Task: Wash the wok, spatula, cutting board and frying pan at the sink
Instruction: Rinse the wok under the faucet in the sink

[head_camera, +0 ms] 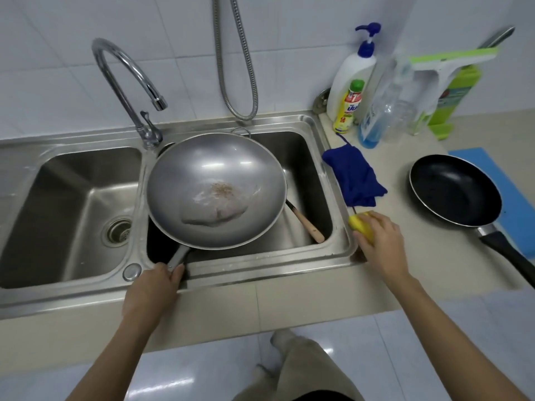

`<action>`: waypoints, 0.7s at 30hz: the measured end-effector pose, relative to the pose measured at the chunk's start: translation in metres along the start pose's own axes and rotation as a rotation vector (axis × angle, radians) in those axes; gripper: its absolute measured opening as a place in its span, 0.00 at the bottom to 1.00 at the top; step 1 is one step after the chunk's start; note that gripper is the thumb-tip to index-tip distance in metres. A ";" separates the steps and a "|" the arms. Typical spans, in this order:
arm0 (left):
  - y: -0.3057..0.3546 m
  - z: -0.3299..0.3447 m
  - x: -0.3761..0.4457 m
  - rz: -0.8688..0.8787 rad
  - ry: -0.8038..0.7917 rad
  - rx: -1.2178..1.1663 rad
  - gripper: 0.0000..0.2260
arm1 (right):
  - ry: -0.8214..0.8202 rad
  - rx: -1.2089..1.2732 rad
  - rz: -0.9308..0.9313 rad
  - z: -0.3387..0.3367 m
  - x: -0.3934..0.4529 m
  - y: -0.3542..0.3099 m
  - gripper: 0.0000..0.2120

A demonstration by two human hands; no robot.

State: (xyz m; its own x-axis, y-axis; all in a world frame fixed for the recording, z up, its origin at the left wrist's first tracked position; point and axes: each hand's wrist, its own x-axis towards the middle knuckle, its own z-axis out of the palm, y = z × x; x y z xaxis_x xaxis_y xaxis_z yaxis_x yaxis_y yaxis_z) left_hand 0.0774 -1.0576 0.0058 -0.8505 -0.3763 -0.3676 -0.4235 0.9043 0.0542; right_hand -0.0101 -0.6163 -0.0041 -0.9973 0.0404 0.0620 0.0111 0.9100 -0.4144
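Note:
A steel wok (215, 180) with water and brown residue in its bottom lies tilted across the right sink basin (312, 157). My left hand (156, 287) grips its handle at the sink's front rim. My right hand (382, 244) holds a yellow sponge (360, 222) on the counter beside the sink. A wooden spatula handle (307, 224) pokes out from under the wok. The black frying pan (454, 189) sits on the counter at the right, on a blue board (518, 198). A green cutting board (454, 96) leans on the wall.
A curved tap (127, 82) stands between the two basins; the left basin (72, 204) holds only its drain. A metal hose (237, 68) hangs on the tiled wall. A blue cloth (354, 176), soap bottles (351, 79) and a green squeegee (451, 59) crowd the counter's back right.

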 end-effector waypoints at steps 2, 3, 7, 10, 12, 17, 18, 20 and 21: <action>0.004 -0.002 -0.003 -0.047 -0.001 -0.077 0.20 | 0.118 -0.043 -0.035 0.001 -0.001 -0.018 0.18; 0.005 -0.001 -0.003 -0.072 0.009 -0.132 0.20 | 0.178 -0.040 -0.084 0.002 0.000 -0.030 0.16; 0.011 -0.008 -0.008 -0.101 0.002 -0.170 0.20 | -0.118 0.233 -0.087 0.015 0.013 -0.098 0.11; 0.011 -0.011 -0.009 -0.116 -0.070 -0.165 0.21 | -0.568 0.438 0.269 0.055 0.039 -0.132 0.14; 0.018 -0.013 -0.012 -0.148 -0.107 -0.206 0.19 | -0.704 0.622 0.508 0.082 0.054 -0.146 0.14; 0.040 -0.015 -0.028 -0.240 -0.132 -0.362 0.15 | -0.726 0.849 0.630 0.114 0.068 -0.155 0.12; 0.043 -0.015 -0.031 -0.248 -0.138 -0.403 0.14 | -0.734 0.867 0.662 0.118 0.068 -0.153 0.12; 0.045 -0.014 -0.036 -0.249 -0.142 -0.501 0.13 | -0.788 0.908 0.736 0.125 0.069 -0.148 0.10; 0.045 -0.014 -0.040 -0.245 -0.136 -0.561 0.13 | -0.814 0.922 0.759 0.127 0.071 -0.147 0.09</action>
State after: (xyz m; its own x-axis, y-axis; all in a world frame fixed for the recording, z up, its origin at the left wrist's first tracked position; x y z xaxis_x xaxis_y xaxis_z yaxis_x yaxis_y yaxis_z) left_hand 0.0883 -1.0046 0.0363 -0.6766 -0.4966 -0.5437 -0.7315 0.5378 0.4191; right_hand -0.0923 -0.7996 -0.0545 -0.5398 -0.1438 -0.8294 0.8104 0.1780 -0.5582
